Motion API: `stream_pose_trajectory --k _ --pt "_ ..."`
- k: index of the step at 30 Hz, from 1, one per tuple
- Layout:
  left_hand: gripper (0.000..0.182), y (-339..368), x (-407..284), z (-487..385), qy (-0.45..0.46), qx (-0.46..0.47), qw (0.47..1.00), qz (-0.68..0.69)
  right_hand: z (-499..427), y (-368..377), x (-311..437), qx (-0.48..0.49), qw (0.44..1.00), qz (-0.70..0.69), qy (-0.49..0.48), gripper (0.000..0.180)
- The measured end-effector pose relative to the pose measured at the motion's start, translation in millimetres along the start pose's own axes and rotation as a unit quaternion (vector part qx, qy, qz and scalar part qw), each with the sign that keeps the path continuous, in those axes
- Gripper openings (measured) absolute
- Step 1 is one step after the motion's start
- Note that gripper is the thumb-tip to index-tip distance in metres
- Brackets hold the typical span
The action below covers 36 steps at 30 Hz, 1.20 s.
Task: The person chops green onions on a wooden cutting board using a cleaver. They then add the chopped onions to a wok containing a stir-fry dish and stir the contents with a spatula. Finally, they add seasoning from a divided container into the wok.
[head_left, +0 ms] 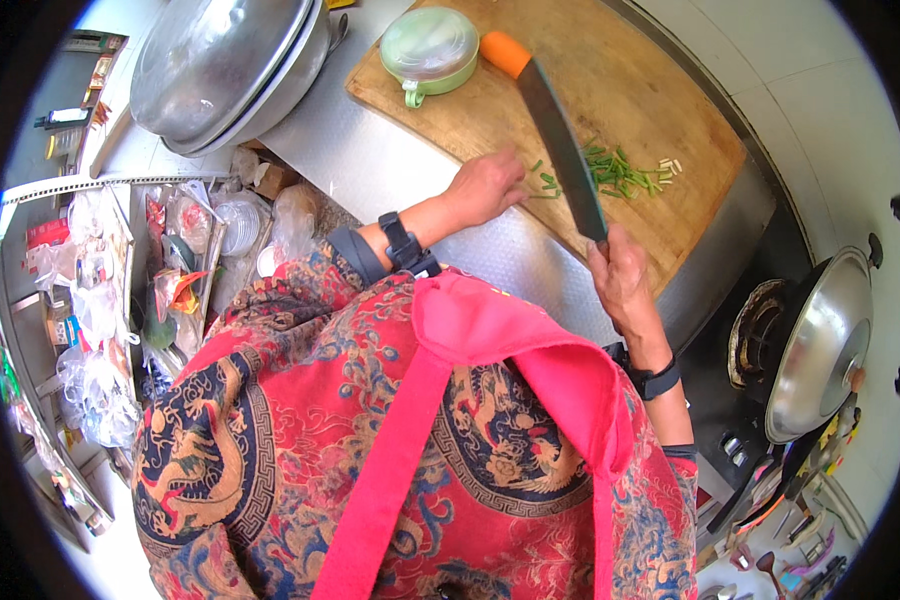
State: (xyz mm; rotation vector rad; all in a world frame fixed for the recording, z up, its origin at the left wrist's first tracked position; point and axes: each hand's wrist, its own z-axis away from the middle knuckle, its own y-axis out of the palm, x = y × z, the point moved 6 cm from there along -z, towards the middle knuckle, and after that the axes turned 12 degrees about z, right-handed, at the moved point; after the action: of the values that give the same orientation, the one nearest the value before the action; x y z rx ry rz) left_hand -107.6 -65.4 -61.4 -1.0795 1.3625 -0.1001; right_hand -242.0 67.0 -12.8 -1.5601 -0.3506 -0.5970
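Note:
My right hand (pixel 621 274) is closed around the near end of a long dark knife blade (pixel 562 142). At the blade's far end is a rounded orange part (pixel 505 54), beside a green lidded container (pixel 430 52). The blade slants over a wooden cutting board (pixel 450 124). Chopped green onion (pixel 622 172) lies mostly right of the blade, with a few green pieces (pixel 547 180) to its left. My left hand (pixel 491 187), slightly blurred, is at the board's near edge beside these few pieces, its fingers bent; whether they pinch anything cannot be seen.
A large lidded metal pot (pixel 221 75) stands at upper left on the metal counter (pixel 330 127). At right, a lidded wok (pixel 821 345) stands near a gas burner (pixel 754 334). Utensils (pixel 802 525) lie at lower right. Shelves at left hold plastic bags (pixel 101 390) and stacked plastic bowls (pixel 240 225).

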Motion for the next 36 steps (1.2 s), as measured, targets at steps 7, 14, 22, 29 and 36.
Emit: stream_pose_trajectory --k 7,14,22,29,36 --pt "0.017 13.5 9.6 17.4 -0.006 0.013 0.998 -0.060 -9.7 38.3 19.7 0.054 0.998 0.025 -0.004 0.015" --pt "0.006 17.0 14.0 2.2 0.030 0.015 0.997 -0.068 -12.9 33.2 0.3 -0.020 0.999 -0.035 0.011 0.015" --pt "0.038 20.5 -0.7 -36.9 0.037 -0.068 0.995 -0.057 42.3 -37.9 -58.0 -0.206 0.963 0.013 0.174 0.013" --pt "0.068 47.7 8.2 -35.9 -0.012 -0.023 0.997 -0.068 24.9 -51.9 -105.9 -0.155 0.945 0.185 0.222 0.014" --pt "0.071 56.0 7.8 -36.6 -0.002 -0.011 0.999 -0.030 23.9 -14.3 -68.4 -0.111 0.946 0.262 0.156 0.013"
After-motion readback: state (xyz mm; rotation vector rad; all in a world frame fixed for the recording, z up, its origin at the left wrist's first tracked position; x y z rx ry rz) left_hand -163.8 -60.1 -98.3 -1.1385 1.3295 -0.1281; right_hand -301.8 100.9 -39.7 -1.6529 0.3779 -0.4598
